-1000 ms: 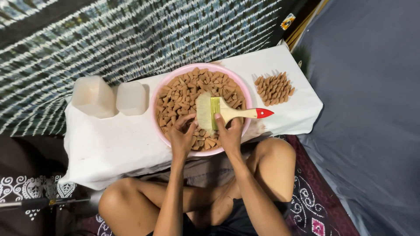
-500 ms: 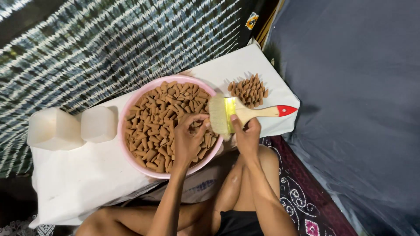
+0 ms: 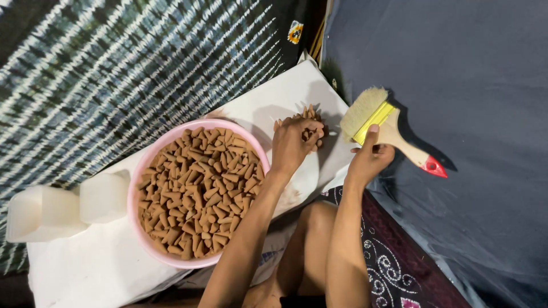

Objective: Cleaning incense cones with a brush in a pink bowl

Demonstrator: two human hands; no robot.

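My left hand (image 3: 292, 144) rests palm down on a small pile of brown cones (image 3: 311, 120) lying on the white cloth (image 3: 268, 105), its fingers curled over them. My right hand (image 3: 370, 158) grips a wide paintbrush (image 3: 383, 122) with pale bristles, a yellow band and a wooden handle tipped red, held up just right of the pile. A pink round basin (image 3: 149, 239) full of the same brown cones (image 3: 200, 191) sits left of my left hand.
Two white plastic containers (image 3: 68, 205) stand left of the basin on the white cloth. A dark striped fabric (image 3: 114, 74) hangs behind. A grey-blue sheet (image 3: 474, 85) covers the right side. My bare legs (image 3: 308, 239) and a patterned mat (image 3: 394, 262) are below.
My left hand left the basin and moved right onto the small pile of cones. My right hand carried the brush from over the basin's edge out to the right of the pile.
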